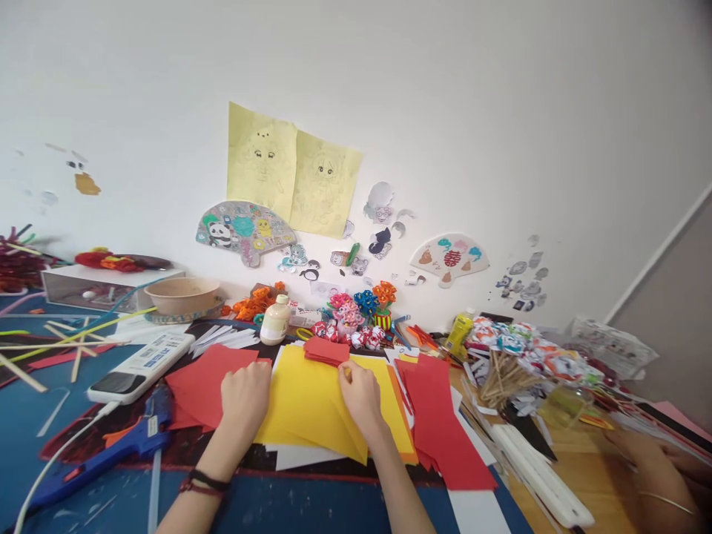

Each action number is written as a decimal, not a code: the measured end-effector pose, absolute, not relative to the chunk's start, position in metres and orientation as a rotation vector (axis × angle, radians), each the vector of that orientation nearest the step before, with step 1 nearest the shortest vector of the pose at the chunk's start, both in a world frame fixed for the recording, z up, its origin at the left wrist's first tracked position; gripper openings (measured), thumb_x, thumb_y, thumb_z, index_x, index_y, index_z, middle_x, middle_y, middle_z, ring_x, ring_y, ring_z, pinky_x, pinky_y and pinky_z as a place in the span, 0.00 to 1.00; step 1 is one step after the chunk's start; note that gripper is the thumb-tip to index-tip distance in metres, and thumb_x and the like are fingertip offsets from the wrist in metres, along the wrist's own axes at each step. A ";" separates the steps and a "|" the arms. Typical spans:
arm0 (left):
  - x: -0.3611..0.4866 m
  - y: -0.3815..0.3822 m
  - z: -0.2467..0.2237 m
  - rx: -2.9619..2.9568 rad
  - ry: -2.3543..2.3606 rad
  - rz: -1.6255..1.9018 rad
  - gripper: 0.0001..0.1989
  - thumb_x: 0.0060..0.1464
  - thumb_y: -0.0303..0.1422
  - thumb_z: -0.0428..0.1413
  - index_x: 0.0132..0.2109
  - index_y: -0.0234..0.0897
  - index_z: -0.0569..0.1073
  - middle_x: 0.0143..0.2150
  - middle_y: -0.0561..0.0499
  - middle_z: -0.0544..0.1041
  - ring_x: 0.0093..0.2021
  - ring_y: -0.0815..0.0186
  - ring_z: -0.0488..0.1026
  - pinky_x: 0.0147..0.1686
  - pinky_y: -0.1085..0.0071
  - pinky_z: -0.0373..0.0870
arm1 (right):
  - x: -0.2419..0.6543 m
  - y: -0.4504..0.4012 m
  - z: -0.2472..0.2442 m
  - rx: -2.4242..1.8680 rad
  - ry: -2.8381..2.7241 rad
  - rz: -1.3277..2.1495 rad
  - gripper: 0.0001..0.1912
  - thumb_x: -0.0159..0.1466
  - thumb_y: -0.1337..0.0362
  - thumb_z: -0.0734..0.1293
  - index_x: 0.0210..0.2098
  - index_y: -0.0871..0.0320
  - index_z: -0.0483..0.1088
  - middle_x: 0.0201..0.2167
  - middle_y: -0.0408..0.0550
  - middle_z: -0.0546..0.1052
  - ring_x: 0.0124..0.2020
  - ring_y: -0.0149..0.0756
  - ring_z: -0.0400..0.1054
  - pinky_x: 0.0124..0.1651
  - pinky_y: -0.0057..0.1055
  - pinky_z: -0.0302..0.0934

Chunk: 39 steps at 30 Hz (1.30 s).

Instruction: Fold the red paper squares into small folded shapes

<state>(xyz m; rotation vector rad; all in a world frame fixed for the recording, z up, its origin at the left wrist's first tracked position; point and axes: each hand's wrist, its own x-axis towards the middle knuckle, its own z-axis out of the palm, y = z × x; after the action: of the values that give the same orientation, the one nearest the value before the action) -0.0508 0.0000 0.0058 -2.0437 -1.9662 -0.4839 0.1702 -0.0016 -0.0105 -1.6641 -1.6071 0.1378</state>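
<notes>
My left hand [245,393] is curled closed over the meeting edges of a red paper sheet [203,378] and a stack of yellow paper [303,408]; its fingertips are turned away, hiding anything in them. With thumb and finger pinched together, my right hand [361,391] is at the lower right corner of a small stack of cut red paper [327,351]. That small stack lies at the top of the yellow sheets. More red paper strips [445,430] lie to the right of my right hand.
At the left are a blue glue gun [130,441] and a white power strip [147,367]. A glue bottle [275,320] and craft flowers [356,311] stand behind the paper. Another person's hand [650,467] is at the far right, near a long white bar [542,475].
</notes>
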 end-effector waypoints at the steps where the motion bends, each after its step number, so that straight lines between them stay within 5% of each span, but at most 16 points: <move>1: -0.048 -0.001 0.008 -2.038 -1.929 -0.520 0.16 0.55 0.22 0.41 0.33 0.30 0.74 0.26 0.39 0.75 0.29 0.52 0.74 0.29 0.63 0.61 | 0.167 -0.002 -0.011 -1.601 -1.593 0.269 0.12 0.62 0.59 0.62 0.30 0.57 0.75 0.17 0.45 0.72 0.21 0.34 0.63 0.26 0.27 0.48; 5: -0.028 -0.007 0.018 -2.192 -1.347 -0.766 0.15 0.60 0.26 0.41 0.47 0.31 0.71 0.34 0.41 0.76 0.39 0.56 0.73 0.38 0.61 0.63 | 0.157 -0.001 -0.008 -1.145 -1.361 1.133 0.29 0.61 0.42 0.58 0.38 0.62 0.74 0.24 0.51 0.76 0.20 0.33 0.66 0.25 0.26 0.55; 8: -0.007 -0.016 0.019 -2.376 -0.800 -0.816 0.16 0.62 0.24 0.40 0.47 0.34 0.71 0.38 0.43 0.76 0.42 0.61 0.70 0.46 0.62 0.62 | 0.155 -0.001 -0.003 -0.764 -1.120 1.465 0.36 0.59 0.36 0.56 0.46 0.61 0.71 0.36 0.56 0.78 0.32 0.37 0.72 0.32 0.29 0.62; 12: 0.011 -0.026 0.017 -2.487 -0.652 -0.726 0.13 0.62 0.26 0.42 0.43 0.36 0.72 0.36 0.46 0.76 0.38 0.63 0.70 0.42 0.64 0.62 | 0.162 -0.001 -0.002 -0.685 -0.976 1.417 0.23 0.57 0.47 0.68 0.41 0.59 0.72 0.36 0.52 0.78 0.35 0.38 0.73 0.33 0.29 0.64; 15: 0.013 -0.027 0.016 -2.473 -0.833 -0.855 0.15 0.62 0.32 0.46 0.54 0.39 0.67 0.49 0.44 0.75 0.49 0.58 0.68 0.49 0.60 0.58 | 0.168 0.002 -0.007 -0.683 -0.910 1.352 0.13 0.52 0.61 0.74 0.35 0.60 0.73 0.36 0.50 0.79 0.36 0.38 0.73 0.36 0.29 0.65; 19: 0.007 -0.017 0.014 -2.337 -1.267 -1.335 0.27 0.59 0.43 0.48 0.63 0.40 0.57 0.62 0.41 0.64 0.61 0.54 0.59 0.56 0.57 0.53 | 0.170 0.007 -0.010 -0.641 -0.775 1.336 0.15 0.52 0.65 0.73 0.39 0.60 0.73 0.42 0.52 0.78 0.44 0.42 0.73 0.46 0.34 0.67; 23: 0.003 -0.006 0.008 -2.405 -1.660 -1.784 0.23 0.62 0.42 0.39 0.59 0.39 0.61 0.54 0.43 0.72 0.55 0.58 0.66 0.51 0.61 0.61 | 0.165 0.008 -0.010 -0.606 -0.668 1.336 0.16 0.52 0.65 0.73 0.40 0.60 0.72 0.43 0.52 0.78 0.47 0.43 0.72 0.49 0.36 0.67; 28: 0.005 -0.002 0.001 -2.651 -1.708 -1.928 0.21 0.60 0.46 0.41 0.39 0.37 0.72 0.34 0.50 0.77 0.36 0.64 0.73 0.35 0.72 0.66 | 0.154 0.005 -0.012 -0.618 -0.780 1.245 0.17 0.53 0.63 0.72 0.41 0.59 0.72 0.44 0.51 0.77 0.45 0.41 0.72 0.48 0.35 0.66; 32: -0.004 0.000 0.003 -2.390 -1.938 -1.605 0.21 0.59 0.46 0.43 0.28 0.37 0.69 0.21 0.52 0.72 0.25 0.65 0.69 0.25 0.74 0.57 | 0.156 0.006 -0.014 -0.849 -1.075 1.038 0.15 0.53 0.57 0.71 0.37 0.60 0.73 0.36 0.50 0.78 0.38 0.41 0.72 0.41 0.34 0.66; 36: -0.013 0.000 0.006 -2.291 -1.974 -1.041 0.17 0.60 0.41 0.42 0.32 0.38 0.70 0.23 0.49 0.73 0.26 0.62 0.71 0.24 0.73 0.51 | 0.162 0.007 -0.017 -1.059 -1.395 0.690 0.12 0.57 0.55 0.68 0.30 0.59 0.73 0.27 0.46 0.76 0.30 0.37 0.69 0.34 0.29 0.61; 39: -0.014 -0.001 0.007 -2.214 -1.935 -0.973 0.17 0.61 0.40 0.41 0.38 0.37 0.71 0.24 0.46 0.74 0.26 0.61 0.72 0.24 0.73 0.51 | 0.161 0.006 -0.020 -1.234 -1.578 0.428 0.13 0.54 0.58 0.69 0.19 0.59 0.68 0.18 0.41 0.68 0.22 0.31 0.60 0.26 0.25 0.52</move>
<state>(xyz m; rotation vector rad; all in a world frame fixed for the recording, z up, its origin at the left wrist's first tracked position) -0.0135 -0.0006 0.0074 -2.2142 -1.9351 -0.9725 0.1614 0.0064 -0.0201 -1.2340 -1.5785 0.4275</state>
